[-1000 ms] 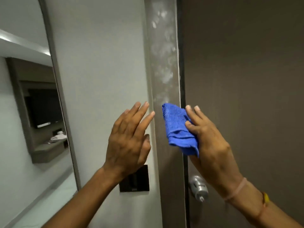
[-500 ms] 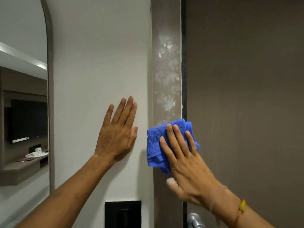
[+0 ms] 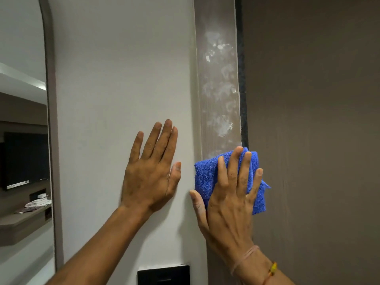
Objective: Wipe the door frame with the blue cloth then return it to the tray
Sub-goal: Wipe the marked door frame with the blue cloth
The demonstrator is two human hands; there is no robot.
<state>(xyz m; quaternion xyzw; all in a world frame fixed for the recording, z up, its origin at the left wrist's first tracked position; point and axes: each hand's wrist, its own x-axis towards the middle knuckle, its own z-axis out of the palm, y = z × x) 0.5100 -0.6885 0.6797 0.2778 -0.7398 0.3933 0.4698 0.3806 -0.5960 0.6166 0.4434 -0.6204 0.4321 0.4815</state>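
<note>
Cloth (image 3: pixel 205 177) (soft, light, probably bunches) pressed on frame (image 3: pixel 218 89) under flat, unclenched right grip (image 3: pixel 230 206); left grip (image 3: pixel 150 177) at 9 o'clock, released on wall (image 3: pixel 123 79) — pinch a fold to lift.

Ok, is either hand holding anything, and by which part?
The right hand presses the blue cloth by its middle against the door frame; left hand holds nothing.

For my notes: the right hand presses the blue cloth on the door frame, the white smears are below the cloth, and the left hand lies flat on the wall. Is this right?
No. The head view shows the white smears above the blue cloth, not below. The right hand presses it on the door frame; the left hand lies flat on the wall.
</note>
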